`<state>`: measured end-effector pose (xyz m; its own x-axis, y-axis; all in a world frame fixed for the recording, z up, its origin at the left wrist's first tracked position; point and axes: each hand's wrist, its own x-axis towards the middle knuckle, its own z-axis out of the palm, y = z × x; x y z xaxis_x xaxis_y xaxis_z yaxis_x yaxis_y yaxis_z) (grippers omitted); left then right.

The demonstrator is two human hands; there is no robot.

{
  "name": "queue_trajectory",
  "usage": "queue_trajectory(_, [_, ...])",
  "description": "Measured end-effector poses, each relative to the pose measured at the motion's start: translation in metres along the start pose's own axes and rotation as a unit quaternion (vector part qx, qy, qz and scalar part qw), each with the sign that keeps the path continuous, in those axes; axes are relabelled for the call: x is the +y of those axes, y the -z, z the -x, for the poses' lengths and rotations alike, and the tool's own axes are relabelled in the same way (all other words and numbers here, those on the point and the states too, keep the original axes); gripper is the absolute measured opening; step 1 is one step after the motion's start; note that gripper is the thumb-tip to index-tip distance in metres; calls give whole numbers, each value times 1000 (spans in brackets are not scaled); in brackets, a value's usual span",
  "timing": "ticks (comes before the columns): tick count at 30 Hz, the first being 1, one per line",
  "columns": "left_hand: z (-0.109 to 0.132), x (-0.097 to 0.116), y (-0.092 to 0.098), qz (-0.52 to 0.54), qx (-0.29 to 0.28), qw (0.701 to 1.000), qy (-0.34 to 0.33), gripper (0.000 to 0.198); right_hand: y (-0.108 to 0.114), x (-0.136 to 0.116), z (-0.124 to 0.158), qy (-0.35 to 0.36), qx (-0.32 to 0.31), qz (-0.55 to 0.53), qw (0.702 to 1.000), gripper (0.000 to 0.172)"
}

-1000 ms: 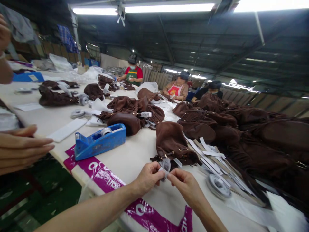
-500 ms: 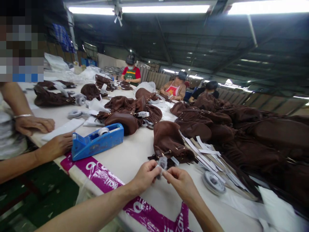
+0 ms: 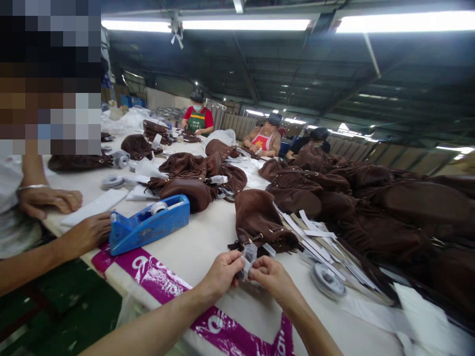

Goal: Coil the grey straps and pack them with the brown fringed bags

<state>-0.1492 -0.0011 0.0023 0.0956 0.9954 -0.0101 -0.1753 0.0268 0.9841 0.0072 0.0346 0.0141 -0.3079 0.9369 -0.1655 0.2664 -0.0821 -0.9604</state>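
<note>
My left hand pinches a crumpled piece of translucent wrapping between thumb and fingers. On its other side, my right hand is closed on the edge of the same piece. The wrapping sits just in front of a brown drawstring bag with fringe and gold-coloured eyelets, lying on the white table. Whether something is inside the wrapping, or how it joins the bag, I cannot tell. A small white tag lies near the bag's front edge.
A blue tape dispenser stands left, touched by a co-worker's hand. Right of my hands are a grey roll and paper strips. Brown bags are piled far right. Purple printed tape runs along the table edge.
The view has shifted slightly, and the co-worker at the left leans further into it. My fingers stay pinched on the wrapping, with a small shift of the right hand's grip.
</note>
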Motion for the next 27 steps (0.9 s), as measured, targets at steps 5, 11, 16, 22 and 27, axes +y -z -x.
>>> queue_trajectory(5, [-3, -3, 0, 6, 1, 1000, -6, 47, -4, 0, 3, 2, 31, 6, 999, 31])
queue_trajectory(11, [-7, -5, 1, 28, 0, 1000, -7, 51, -10, -11, 7, -55, 29, -2, 998, 37])
queue_trajectory(16, [-7, -4, 3, 22, 7, 1000, -3, 52, -11, -16, 8, -40, 54, -3, 998, 33])
queue_trajectory(22, [-6, -5, 1, 7, 21, 1000, -16, 49, -16, -29, 16, -64, 57, -40, 996, 25])
queue_trajectory(27, [2, -2, -5, -31, 39, 998, -49, 42, -21, -36, 22, -129, 16, -126, 984, 34])
